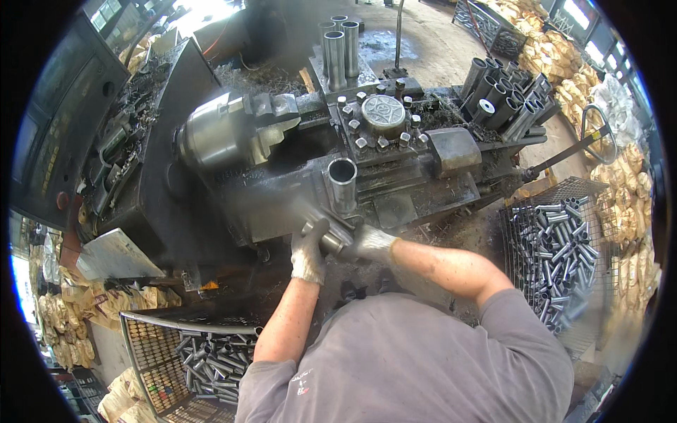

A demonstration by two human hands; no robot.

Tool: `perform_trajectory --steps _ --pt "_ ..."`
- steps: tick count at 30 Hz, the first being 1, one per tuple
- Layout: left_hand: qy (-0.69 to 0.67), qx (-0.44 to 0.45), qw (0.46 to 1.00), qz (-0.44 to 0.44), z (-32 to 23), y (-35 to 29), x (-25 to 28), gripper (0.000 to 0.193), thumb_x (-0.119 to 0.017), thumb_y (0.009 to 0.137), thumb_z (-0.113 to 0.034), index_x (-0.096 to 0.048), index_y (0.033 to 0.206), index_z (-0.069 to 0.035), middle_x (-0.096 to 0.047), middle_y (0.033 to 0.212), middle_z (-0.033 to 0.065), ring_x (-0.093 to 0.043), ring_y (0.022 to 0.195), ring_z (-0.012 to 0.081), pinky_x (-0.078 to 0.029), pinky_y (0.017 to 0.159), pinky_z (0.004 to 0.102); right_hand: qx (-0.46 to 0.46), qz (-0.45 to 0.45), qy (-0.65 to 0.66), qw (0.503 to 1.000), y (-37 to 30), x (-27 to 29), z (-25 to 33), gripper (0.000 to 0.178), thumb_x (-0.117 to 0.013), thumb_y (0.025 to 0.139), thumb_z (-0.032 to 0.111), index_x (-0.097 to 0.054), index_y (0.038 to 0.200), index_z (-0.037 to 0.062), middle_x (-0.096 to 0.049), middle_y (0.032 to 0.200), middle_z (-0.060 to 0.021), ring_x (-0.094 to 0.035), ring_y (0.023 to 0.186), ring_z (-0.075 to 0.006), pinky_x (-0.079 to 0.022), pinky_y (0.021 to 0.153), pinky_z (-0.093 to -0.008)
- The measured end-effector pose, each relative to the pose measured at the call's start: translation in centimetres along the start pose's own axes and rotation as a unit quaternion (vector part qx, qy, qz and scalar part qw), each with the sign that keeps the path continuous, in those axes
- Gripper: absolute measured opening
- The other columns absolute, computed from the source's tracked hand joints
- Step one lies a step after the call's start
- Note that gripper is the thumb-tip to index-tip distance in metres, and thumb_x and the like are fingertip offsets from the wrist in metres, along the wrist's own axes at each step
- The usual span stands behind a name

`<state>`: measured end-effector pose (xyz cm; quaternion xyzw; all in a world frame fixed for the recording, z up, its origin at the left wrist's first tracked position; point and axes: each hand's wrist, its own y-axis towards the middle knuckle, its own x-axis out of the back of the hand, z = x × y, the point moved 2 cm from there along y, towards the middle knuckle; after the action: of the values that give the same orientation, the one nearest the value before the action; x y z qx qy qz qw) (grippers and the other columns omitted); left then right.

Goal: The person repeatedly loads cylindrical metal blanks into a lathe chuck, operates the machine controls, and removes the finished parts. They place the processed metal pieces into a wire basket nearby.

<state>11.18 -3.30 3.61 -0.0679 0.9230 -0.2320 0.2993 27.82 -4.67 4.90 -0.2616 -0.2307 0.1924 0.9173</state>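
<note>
My left hand, in a grey-white work glove, is closed on a short shiny metal tube in front of my body. From the other side my right hand, gloved alike, grips metal tubing at the same spot. A second tube seems to lie along the first, but blur hides where one ends. Just beyond my hands an upright metal tube stands on the lathe carriage. To its left is the large steel lathe chuck, with its jaws toward the carriage.
A bolted tool post sits behind the upright tube. Several tubes stand farther back, and more are stacked at the right end. Wire baskets of cut tubes stand at right and lower left. A lever juts out at right.
</note>
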Motion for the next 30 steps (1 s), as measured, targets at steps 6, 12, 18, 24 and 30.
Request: perform_trajectory --steps 6,12,18,24,30 --pt "-0.241 0.111 0.960 0.092 1.4 -0.6 3.8 0.047 -0.049 0.110 -0.036 -0.063 0.134 0.002 -0.070 0.132 0.0240 -0.067 0.123 0.0439 -0.054 0.108 0.0596 0.159 0.041 -0.040 0.986 -0.5 2.6 -5.1 0.065 -0.088 0.071 0.037 -0.071 0.117 -0.0056 -0.077 0.093 -0.0155 -0.075 0.083 -0.0242 -0.061 0.076 -0.0367" --pt "0.130 -0.063 0.989 0.015 -2.9 -3.0 -0.6 0.037 -0.067 0.108 -0.023 -0.060 0.139 -0.005 -0.072 0.106 0.0140 -0.073 0.100 0.0271 -0.063 0.087 0.0419 0.279 -0.243 -0.025 0.929 -7.6 10.3 0.6 0.044 -0.079 0.084 0.018 -0.071 0.127 0.0090 -0.078 0.114 -0.0166 -0.078 0.100 -0.0290 -0.062 0.090 -0.0414" --pt "0.561 -0.432 0.705 0.052 -5.4 1.0 -10.1 0.076 -0.097 0.077 -0.023 -0.060 0.141 -0.007 -0.074 0.106 0.0106 -0.075 0.092 0.0201 -0.061 0.085 0.0332 0.143 -0.312 -0.131 0.930 -4.8 11.6 -5.9 0.043 -0.084 0.083 0.023 -0.071 0.122 0.0072 -0.079 0.104 -0.0181 -0.079 0.094 -0.0341 -0.064 0.085 -0.0435" --pt "0.338 -0.329 0.879 0.072 -7.5 6.8 -2.0 0.052 -0.082 0.096 -0.022 -0.060 0.139 -0.002 -0.072 0.119 0.0099 -0.071 0.109 0.0241 -0.059 0.097 0.0373 0.147 -0.124 -0.282 0.940 -8.3 5.9 -4.0 0.042 -0.075 0.090 0.030 -0.068 0.123 0.0049 -0.076 0.097 -0.0193 -0.077 0.092 -0.0396 -0.062 0.083 -0.0483" --pt "-0.085 -0.123 0.985 0.083 -6.7 5.4 5.6 0.073 -0.057 0.104 -0.066 -0.062 0.141 -0.003 -0.072 0.130 0.0182 -0.072 0.113 0.0389 -0.060 0.099 0.0543 0.138 -0.150 -0.365 0.908 2.4 -1.0 1.9 0.032 -0.073 0.093 0.030 -0.071 0.112 0.0039 -0.077 0.093 -0.0204 -0.079 0.080 -0.0351 -0.062 0.066 -0.0495"
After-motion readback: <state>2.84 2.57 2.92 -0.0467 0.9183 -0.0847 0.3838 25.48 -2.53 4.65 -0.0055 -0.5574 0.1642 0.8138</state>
